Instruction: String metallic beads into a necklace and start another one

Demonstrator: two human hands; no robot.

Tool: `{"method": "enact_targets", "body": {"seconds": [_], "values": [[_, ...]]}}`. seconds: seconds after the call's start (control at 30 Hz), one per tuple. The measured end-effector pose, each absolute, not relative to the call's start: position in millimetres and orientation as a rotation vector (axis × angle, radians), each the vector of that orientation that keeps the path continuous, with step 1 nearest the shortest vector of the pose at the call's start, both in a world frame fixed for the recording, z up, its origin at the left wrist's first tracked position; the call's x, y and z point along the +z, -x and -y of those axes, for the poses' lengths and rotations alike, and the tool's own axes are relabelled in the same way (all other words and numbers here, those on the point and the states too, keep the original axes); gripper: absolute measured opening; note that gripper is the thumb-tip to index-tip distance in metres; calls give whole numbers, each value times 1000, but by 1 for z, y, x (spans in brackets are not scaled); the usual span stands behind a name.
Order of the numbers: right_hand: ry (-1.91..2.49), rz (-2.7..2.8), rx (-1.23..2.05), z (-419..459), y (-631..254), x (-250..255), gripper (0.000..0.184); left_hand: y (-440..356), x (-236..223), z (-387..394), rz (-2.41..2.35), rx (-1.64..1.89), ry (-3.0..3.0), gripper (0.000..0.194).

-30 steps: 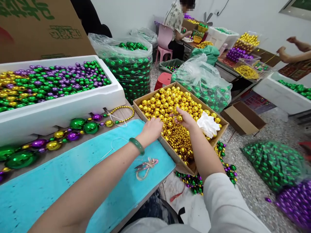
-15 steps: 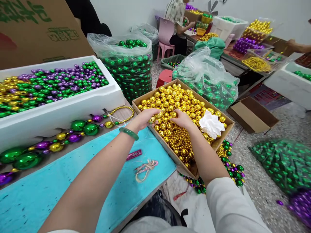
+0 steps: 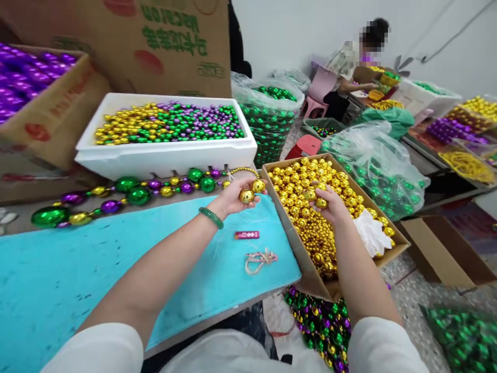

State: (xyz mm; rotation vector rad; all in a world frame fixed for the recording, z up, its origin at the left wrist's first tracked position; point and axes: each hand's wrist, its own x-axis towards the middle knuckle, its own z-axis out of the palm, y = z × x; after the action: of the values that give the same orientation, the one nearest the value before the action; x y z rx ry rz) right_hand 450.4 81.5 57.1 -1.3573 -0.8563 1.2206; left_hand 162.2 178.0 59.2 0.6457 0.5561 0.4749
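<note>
While holding gold beads (image 3: 247, 196) in curled fingers of left hand (image 3: 233, 197), grips matching beads (image 3: 321, 202) in right hand (image 3: 334, 203) over box (image 3: 298, 255).

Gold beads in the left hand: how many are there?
2 visible in the left hand: a lower bead, and an upper bead just to its right. Fingers may hide more.

both hands (image 3: 245, 196) raised, fingers curled
</note>
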Motion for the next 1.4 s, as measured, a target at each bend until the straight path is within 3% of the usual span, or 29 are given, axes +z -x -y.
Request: {"method": "enact_targets", "body": {"seconds": [0.3,0.67,0.9,1.17,1.27,1.4], "values": [[1208,1171,1563,-112,-272,92,54,-44,78,-144,-625,707,-557,35],[1074,1367,1851,-130,-42,48,45,144,63,-99,-918,1047,-466,31],[1613,1850,1585,-150,62,5,26,209,8,-102,-1599,1052,-806,22],[1742,2102,1270,-174,91,-8,58,233,-7,-126,-1638,962,-895,38],[1669,2140,1279,-174,82,-12,68,245,-13,-123,-1628,868,-1111,56],[1631,2244,1049,-168,76,-21,76,255,-29,-115,-1674,783,-1490,76]]}}
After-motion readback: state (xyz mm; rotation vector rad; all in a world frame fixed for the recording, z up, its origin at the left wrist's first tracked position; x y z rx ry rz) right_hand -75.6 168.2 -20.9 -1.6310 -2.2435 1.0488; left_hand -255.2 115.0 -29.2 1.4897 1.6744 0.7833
